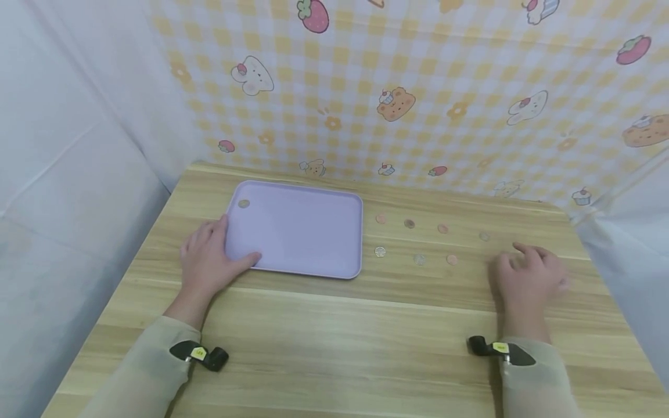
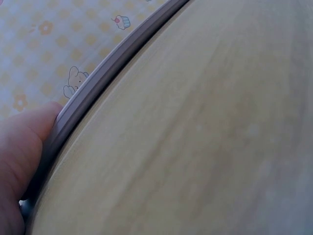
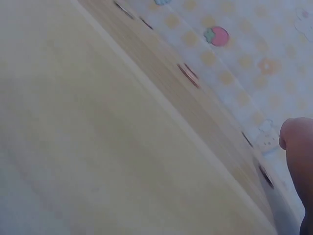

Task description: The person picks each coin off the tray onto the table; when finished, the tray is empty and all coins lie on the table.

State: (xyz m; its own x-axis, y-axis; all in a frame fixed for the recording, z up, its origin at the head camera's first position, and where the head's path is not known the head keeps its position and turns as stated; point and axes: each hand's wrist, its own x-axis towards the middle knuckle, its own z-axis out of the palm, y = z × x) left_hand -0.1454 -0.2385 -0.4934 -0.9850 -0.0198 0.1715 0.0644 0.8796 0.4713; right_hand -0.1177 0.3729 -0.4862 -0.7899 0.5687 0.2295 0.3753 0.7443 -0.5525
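Note:
My left hand [image 1: 211,255] grips a shallow lilac tray [image 1: 298,229] at its near left corner. The thumb lies over the front rim and the other fingers are along the left side; the left wrist view shows the thumb against the tray's edge [image 2: 93,83]. A small coin-like disc [image 1: 243,204] shows in the tray's far left corner. My right hand [image 1: 530,276] is at the right, fingers loosely bent, holding nothing visible. Nearest it in the head view is a silvery coin [image 1: 485,236]. In the right wrist view a coin [image 3: 265,176] lies below the fingertip.
Right of the tray, several coins lie in two rows, among them a copper coin [image 1: 442,229], a dark coin [image 1: 410,223] and a silver coin [image 1: 380,252]. A patterned yellow check cloth [image 1: 355,104] hangs behind the wooden table [image 1: 324,348]; pale sheeting flanks both sides.

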